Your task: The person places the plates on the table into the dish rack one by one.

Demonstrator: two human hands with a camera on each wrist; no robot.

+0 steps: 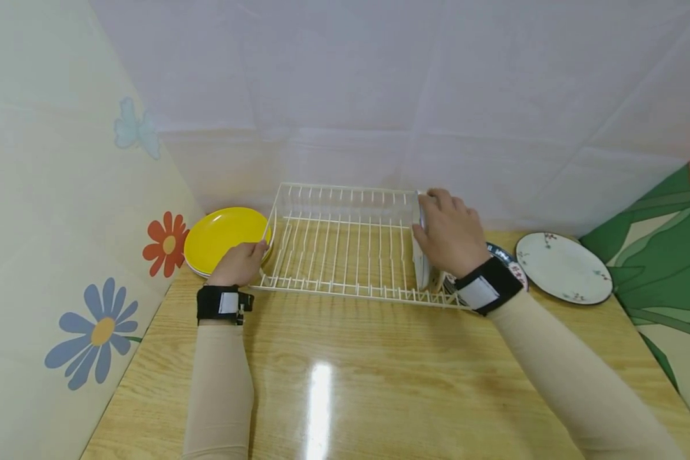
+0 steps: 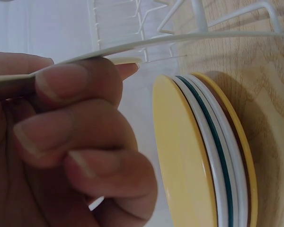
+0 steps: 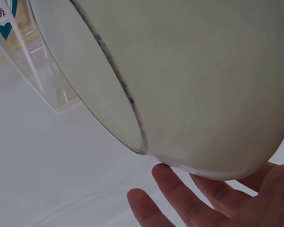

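Note:
A white wire dish rack (image 1: pixel 345 294) stands on the wooden table. My left hand (image 1: pixel 238 263) grips its left end wire, with the fingers curled around it in the left wrist view. At the rack's right end my right hand (image 1: pixel 451 233) holds a pale plate (image 1: pixel 422 271) upright by its upper edge, thumb on the left face and fingers over the top. The right wrist view shows the underside of this plate (image 3: pixel 203 85) with its foot ring, and fingertips (image 3: pixel 163 172) at its rim. Where the plate meets the rack's wires is partly hidden.
Left of the rack lies a plate stack topped by a yellow plate (image 1: pixel 224 239), with white, green and yellow rims (image 2: pixel 206 123) below. To the right are a dark-rimmed patterned plate (image 1: pixel 520 273), partly covered by my wrist, and a white flower-decorated plate (image 1: pixel 563 268). Cloth-covered walls (image 1: pixel 345 76) enclose the table.

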